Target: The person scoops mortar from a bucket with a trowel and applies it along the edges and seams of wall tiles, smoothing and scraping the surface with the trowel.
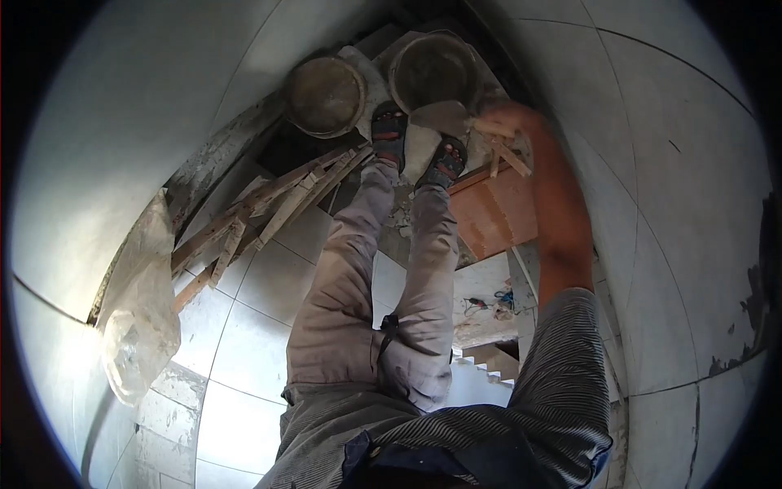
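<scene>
My right hand (507,118) reaches down by my feet, its fingers closed around the wooden handle of a trowel (444,118). The flat metal blade points left, just in front of a round bucket (436,72) with greyish contents. Left of that bucket stands a second round bucket (326,96), with a brownish surface inside. My sandalled feet are just below the two buckets. Nowhere in the picture does my left hand show.
Wooden strips (285,200) lie joined at the left, beside a clear plastic bag (138,326). An orange-brown board (493,210) and short wood pieces (509,156) are at the right. Tiled walls (643,163) close in on both sides. Coloured cords (497,304) lie behind my legs.
</scene>
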Demonstrator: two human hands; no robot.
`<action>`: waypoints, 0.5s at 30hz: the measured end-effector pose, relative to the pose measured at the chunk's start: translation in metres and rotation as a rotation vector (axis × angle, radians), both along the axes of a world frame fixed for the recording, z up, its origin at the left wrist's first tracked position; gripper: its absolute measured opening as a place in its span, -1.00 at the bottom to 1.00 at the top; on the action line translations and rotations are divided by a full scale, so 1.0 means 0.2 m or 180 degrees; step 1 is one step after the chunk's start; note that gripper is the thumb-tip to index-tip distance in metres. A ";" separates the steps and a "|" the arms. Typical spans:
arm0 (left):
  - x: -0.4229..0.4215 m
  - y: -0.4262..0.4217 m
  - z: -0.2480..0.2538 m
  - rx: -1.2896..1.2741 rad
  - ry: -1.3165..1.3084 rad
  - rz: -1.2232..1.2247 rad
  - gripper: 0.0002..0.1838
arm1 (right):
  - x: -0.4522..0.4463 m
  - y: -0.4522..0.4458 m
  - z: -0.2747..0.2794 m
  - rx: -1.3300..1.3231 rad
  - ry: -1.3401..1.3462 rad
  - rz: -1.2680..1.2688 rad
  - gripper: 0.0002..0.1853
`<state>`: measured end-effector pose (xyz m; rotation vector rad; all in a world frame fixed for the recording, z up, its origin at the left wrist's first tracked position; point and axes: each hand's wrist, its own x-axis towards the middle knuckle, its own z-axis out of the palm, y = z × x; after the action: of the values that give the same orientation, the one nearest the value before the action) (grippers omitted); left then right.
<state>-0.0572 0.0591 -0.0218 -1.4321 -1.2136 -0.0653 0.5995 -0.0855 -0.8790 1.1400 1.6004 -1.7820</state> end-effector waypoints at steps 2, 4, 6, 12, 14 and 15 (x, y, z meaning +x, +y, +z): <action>-0.05 -0.03 0.03 0.0074 0.0053 -0.0009 -0.52 | 0.10 -0.19 0.15 -0.1217 0.0320 -0.2624 -0.64; -0.12 -0.08 0.08 0.0189 0.0129 -0.0022 -0.52 | 0.13 -0.21 0.52 -0.1879 0.0267 -0.3027 -0.62; -0.22 -0.11 0.11 0.0329 0.0254 -0.0010 -0.51 | 0.17 -0.32 0.73 -0.2277 0.0511 -0.3794 -0.55; -0.54 -0.13 0.08 0.1087 0.0844 0.1298 -0.52 | 0.11 -0.23 1.88 -0.1321 0.1920 -0.4340 -0.49; -0.04 -0.08 -0.07 0.0845 -0.0004 -0.0602 -0.48 | 0.01 -0.12 2.35 -0.0823 0.2277 -0.4344 -0.47; 0.13 -0.10 -0.12 0.0856 -0.0323 -0.0373 -0.47 | -0.04 -0.04 2.55 -0.0817 0.2780 -0.4314 -0.45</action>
<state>-0.0309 0.0383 -0.0448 -1.2735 -1.1537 -0.3723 0.5925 -0.0943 -0.3696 1.5624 0.7349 -3.5906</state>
